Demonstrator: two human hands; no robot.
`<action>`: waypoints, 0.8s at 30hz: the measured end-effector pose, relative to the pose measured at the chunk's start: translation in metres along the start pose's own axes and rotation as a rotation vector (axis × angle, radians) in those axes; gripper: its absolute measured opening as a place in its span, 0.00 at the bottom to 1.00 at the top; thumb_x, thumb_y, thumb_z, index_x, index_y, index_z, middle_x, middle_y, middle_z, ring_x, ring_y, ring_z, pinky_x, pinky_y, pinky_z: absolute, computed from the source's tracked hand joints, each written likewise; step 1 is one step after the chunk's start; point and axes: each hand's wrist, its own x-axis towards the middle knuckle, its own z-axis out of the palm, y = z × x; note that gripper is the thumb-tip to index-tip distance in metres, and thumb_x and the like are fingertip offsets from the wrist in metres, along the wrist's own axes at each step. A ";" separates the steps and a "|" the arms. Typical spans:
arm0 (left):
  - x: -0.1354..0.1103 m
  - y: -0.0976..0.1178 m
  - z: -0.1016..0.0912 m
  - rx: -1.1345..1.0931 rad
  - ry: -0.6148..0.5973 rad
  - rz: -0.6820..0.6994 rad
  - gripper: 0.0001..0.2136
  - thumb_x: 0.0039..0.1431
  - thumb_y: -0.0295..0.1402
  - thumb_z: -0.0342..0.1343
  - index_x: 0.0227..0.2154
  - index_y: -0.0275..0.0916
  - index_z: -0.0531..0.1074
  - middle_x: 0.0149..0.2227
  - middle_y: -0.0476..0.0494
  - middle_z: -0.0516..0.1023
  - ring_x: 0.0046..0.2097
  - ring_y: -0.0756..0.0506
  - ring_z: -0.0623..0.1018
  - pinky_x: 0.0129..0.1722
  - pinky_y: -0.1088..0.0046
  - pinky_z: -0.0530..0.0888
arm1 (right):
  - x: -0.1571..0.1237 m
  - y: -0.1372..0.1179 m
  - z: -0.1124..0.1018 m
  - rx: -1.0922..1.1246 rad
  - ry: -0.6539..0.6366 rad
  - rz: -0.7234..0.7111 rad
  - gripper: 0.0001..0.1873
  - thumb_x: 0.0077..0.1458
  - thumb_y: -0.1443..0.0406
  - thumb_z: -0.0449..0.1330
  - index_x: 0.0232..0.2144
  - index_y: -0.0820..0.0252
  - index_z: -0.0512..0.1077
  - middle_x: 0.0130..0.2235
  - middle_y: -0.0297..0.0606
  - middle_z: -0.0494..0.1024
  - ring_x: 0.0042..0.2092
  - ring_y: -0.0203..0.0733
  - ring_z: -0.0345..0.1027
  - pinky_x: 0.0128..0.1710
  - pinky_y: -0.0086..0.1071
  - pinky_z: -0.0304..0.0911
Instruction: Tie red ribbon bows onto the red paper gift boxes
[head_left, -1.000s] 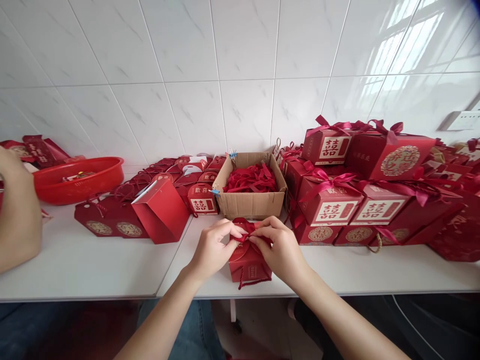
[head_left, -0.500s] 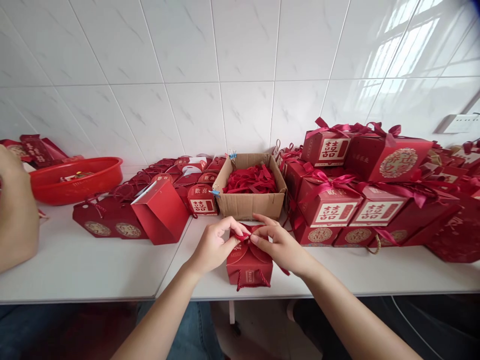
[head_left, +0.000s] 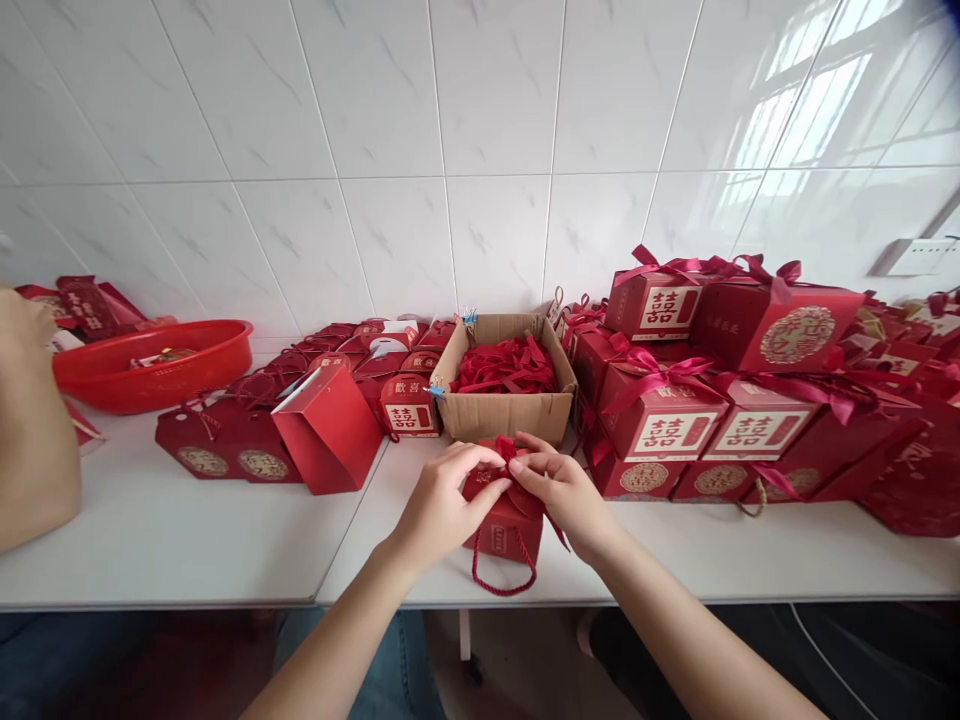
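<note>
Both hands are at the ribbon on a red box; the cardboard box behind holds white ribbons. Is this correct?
No: the ribbons in the cardboard box are red, as the head view shows. The left hand and right hand are at the ribbon on the red box.

- Front box: smooth card, semi-matt
- Knotted ribbon: cloth, slight sheen
- Handle: twisted cord, rough-ish
- Carton: corr. cardbd, matt
- Basin: plastic, v. glossy
- Wall tiles: glossy, smooth
- Tabletop: smooth, low sheen
- Stack bows: satiny, shiny
</note>
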 end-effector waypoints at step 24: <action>0.011 -0.009 -0.020 0.040 -0.137 0.023 0.07 0.58 0.25 0.56 0.34 0.37 0.79 0.34 0.45 0.80 0.38 0.48 0.78 0.39 0.75 0.74 | -0.035 -0.007 -0.011 -0.792 0.072 -0.217 0.07 0.57 0.62 0.55 0.36 0.54 0.72 0.43 0.40 0.76 0.45 0.50 0.69 0.47 0.53 0.60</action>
